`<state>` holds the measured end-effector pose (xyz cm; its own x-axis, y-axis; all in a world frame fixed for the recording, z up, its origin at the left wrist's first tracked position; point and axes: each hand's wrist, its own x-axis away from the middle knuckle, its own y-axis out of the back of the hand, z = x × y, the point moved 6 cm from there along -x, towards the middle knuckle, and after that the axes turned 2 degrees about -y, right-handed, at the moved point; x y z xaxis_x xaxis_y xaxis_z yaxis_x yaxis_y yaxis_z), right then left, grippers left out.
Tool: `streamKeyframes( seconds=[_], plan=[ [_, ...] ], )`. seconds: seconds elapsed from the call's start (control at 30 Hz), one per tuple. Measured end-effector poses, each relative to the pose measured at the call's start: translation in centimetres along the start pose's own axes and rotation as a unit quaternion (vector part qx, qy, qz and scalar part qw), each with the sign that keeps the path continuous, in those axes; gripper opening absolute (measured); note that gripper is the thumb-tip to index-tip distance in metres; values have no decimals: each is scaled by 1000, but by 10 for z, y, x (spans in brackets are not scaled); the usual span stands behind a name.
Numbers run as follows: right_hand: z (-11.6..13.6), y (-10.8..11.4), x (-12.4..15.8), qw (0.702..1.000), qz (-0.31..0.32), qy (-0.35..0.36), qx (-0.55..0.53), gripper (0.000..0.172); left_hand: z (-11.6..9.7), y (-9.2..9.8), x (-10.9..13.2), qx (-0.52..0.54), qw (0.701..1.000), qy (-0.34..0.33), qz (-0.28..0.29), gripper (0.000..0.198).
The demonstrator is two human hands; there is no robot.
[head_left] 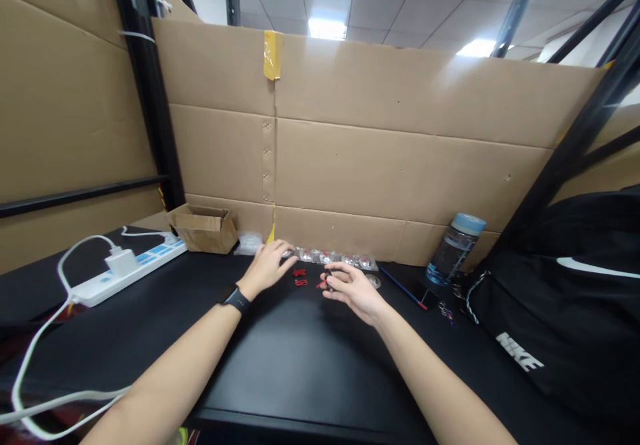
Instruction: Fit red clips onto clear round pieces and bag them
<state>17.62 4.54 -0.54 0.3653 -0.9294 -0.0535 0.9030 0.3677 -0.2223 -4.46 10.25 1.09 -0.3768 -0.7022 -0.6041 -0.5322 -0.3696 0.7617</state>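
My left hand (270,265), with a dark band on its wrist, reaches over the black table (280,358) and its fingertips rest on the left end of a row of small clear round parts (333,257) lined up along the cardboard wall. Two small red pieces (299,277) lie just to the right of that hand. My right hand (350,286) hovers beside them with its fingers curled in a pinch on a small dark and red piece (325,283). One clear round part (373,281) lies apart, right of my right hand.
A white power strip (135,266) with a charger and cables lies at the left, next to a small open cardboard box (204,227). A blue pen (403,289), a water bottle (456,248) and a black bag (565,311) stand at the right. Cardboard walls close the back.
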Motion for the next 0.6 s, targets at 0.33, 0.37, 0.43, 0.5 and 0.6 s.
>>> streamKeyframes(
  seconds=[0.33,0.37,0.43,0.5,0.6],
  plan=[
    [-4,9,-5,999,-7,-4,31,45,93,-38,18,-153,964,177,130,42],
    [-3,9,-5,999,-7,-3,32,45,93,-36,17,-159,963,180,125,42],
    [-2,9,-4,999,-7,0,34,45,93,-32,15,-168,960,188,122,44],
    [-1,9,-4,999,-7,2,35,44,95,-30,15,-173,957,195,126,42],
    [-1,9,-4,999,-1,2,41,44,99,-28,18,-174,955,200,132,41]
  ],
)
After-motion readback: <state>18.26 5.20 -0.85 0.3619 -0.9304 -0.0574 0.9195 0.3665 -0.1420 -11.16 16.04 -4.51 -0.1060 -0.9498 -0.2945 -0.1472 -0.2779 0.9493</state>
